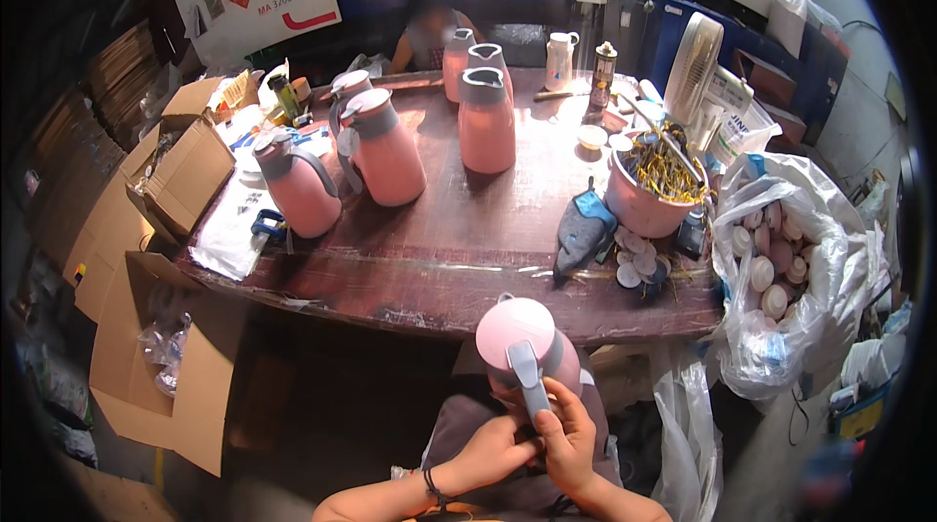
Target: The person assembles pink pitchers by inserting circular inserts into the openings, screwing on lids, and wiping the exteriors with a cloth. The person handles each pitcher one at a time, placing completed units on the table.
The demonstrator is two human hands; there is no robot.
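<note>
A pink thermos jug (517, 323) with a grey handle and a pink lid rests at my lap, just below the table's front edge. Its handle points toward me. My right hand (570, 436) grips the grey handle, thumb along one side and fingers around the other. Close beside it, my left hand (496, 452) is closed at the handle's lower end. Its fingertips are partly hidden, so what they pinch I cannot make out. On the table's left stand more pink jugs with grey handles (395, 156). Pink jug bodies with open tops (486, 132) stand near the middle.
A pink bucket of yellow and dark wires (652, 205) stands at the table's right, beside a blue-grey glove (586, 229). A clear bag of round lids (771, 273) hangs farther right. Open cardboard boxes (200, 395) are at the left. A person (429, 29) sits across the table.
</note>
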